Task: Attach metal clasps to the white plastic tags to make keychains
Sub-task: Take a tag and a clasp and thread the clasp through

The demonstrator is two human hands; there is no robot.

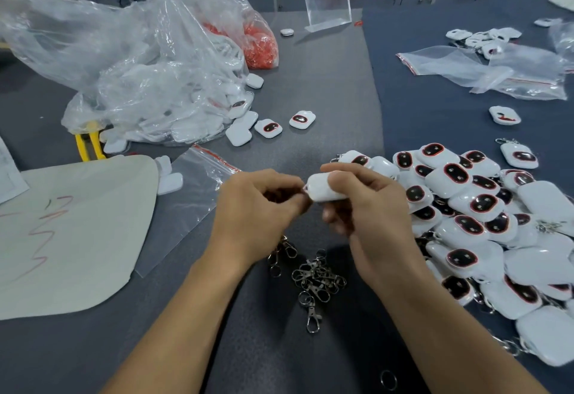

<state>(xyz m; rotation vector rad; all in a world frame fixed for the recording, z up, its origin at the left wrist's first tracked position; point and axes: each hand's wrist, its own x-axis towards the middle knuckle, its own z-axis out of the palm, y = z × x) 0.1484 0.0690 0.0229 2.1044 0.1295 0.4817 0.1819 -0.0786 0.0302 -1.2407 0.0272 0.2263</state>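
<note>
A: The right grip [369, 207] is wrapped round the white tag [323, 187], held above the worktop [326, 83]; the left grip [257, 207] is pinched on its end.
B: Light, stiff, slick plastic is expected; its edges are best clamped.

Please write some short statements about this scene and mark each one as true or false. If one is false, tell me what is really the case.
1. The right hand holds a white tag. True.
2. The loose metal clasps lie inside a plastic bag. False: they lie bare on the grey table surface, between the forearms.
3. The big pile of tags lies to the right of the hands. True.
4. The left hand holds the yellow-handled tool. False: the tool lies by the big clear bag; the left hand pinches the tag's end.
</note>
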